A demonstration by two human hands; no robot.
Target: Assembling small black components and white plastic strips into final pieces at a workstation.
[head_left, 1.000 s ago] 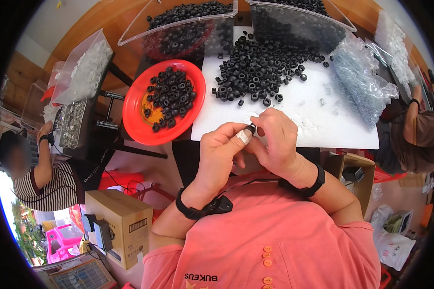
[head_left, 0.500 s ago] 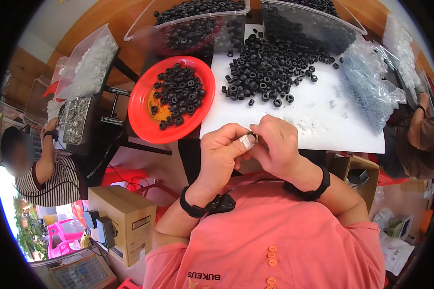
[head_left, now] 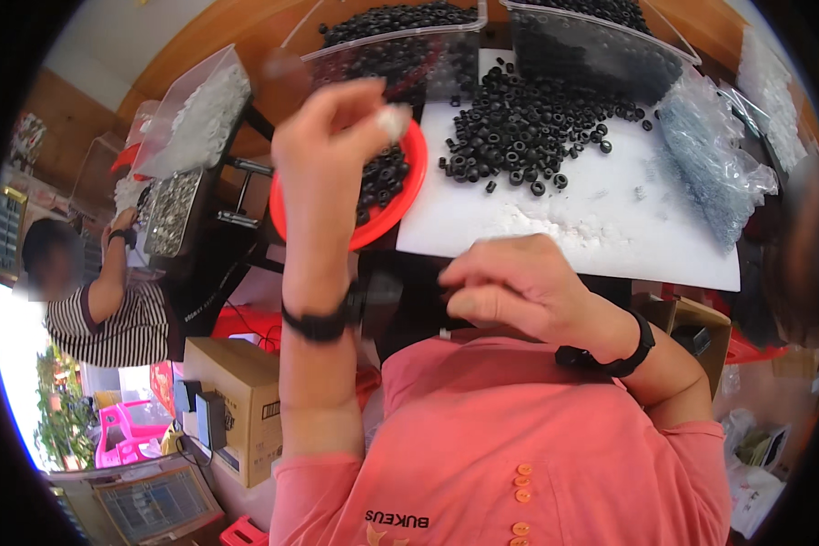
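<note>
My left hand (head_left: 337, 141) is raised at the near left of the red plate (head_left: 416, 187), partly covering it. White tape wraps its thumb tip. Its thumb and forefinger stand apart, smeared by motion, with nothing visible between them; the other fingers are hidden. Small black bead-like pieces (head_left: 387, 187) with holes lie in the plate. My right hand (head_left: 519, 287) hovers in front of my chest at the near edge of the white board (head_left: 646, 241). Its fingers are curled towards the thumb, and what they hold, if anything, is hidden. A pile of the same black pieces (head_left: 537, 127) covers the board's far part.
Two clear bins (head_left: 601, 56) of black pieces stand at the back. A clear plastic bag (head_left: 714, 177) with greyish contents lies at the board's right. White crumbs (head_left: 564, 226) dot the board. At far left, a person (head_left: 109, 300) works beside trays; another is blurred at far right.
My hands were together at the board's near edge, fingers around a small dark piece. My left hand has since swung up and left to the plate; my right hand has dropped slightly. The view has shifted.
</note>
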